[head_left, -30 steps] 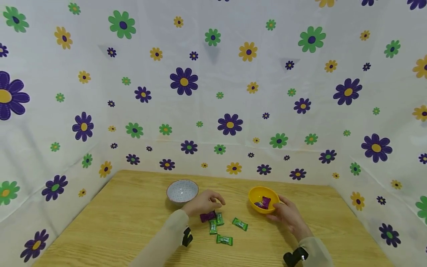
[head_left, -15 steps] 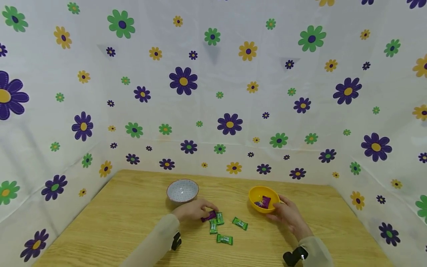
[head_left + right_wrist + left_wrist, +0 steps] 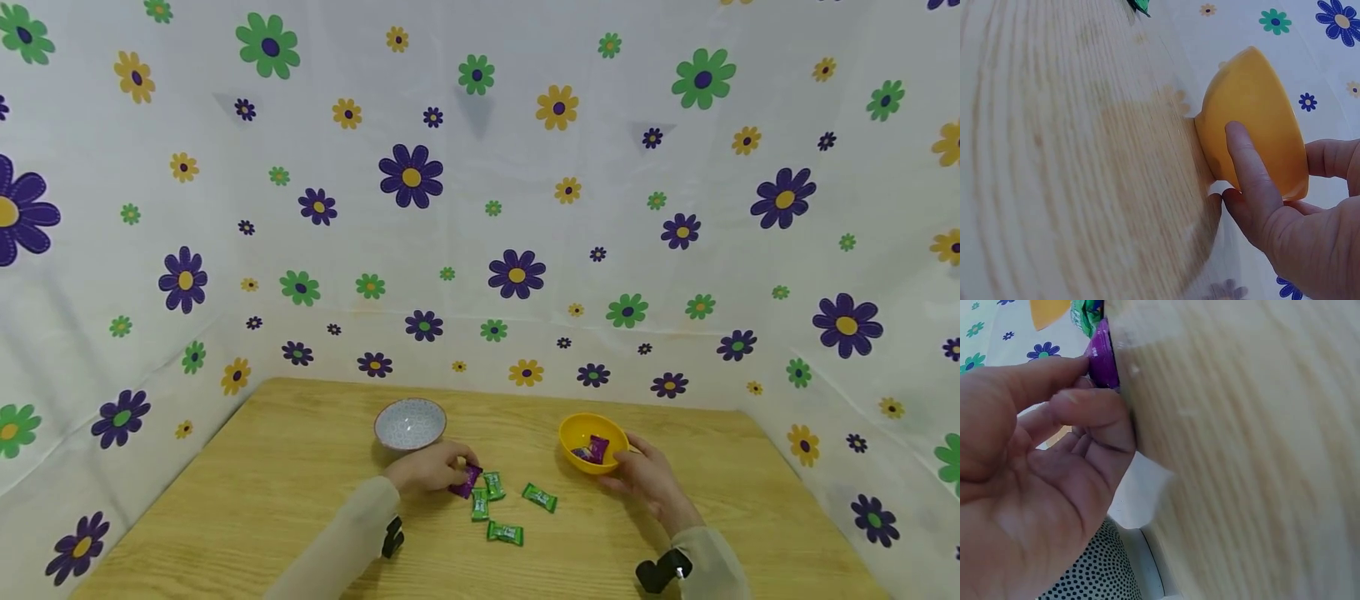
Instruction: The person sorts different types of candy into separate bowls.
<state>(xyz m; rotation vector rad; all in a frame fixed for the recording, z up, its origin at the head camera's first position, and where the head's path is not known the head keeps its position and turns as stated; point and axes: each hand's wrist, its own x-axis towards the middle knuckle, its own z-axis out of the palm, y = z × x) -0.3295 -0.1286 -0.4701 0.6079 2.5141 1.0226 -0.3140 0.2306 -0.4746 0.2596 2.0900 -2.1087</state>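
My left hand [image 3: 433,468] is on the table, its fingers curled down to a purple wrapped candy [image 3: 467,482]. In the left wrist view a fingertip touches the purple wrapper [image 3: 1104,356] and the fingers pinch it at one end. On the right, my right hand [image 3: 654,482] grips the side of a yellow bowl [image 3: 576,427], which holds a few purple-wrapped candies [image 3: 597,448]. The right wrist view has fingers on both sides of the bowl wall [image 3: 1254,106], the bowl's foot against the table.
A patterned grey-white bowl [image 3: 409,423] with a reddish rim stands just behind my left hand. Several green wrapped candies [image 3: 505,533] lie on the wooden table [image 3: 247,500] between the hands. A flowered white sheet [image 3: 480,233] hangs around the table's back and sides.
My left hand has come down and left onto the purple candy, which now lies turned at a different angle. My right hand and the yellow bowl have stayed in place.
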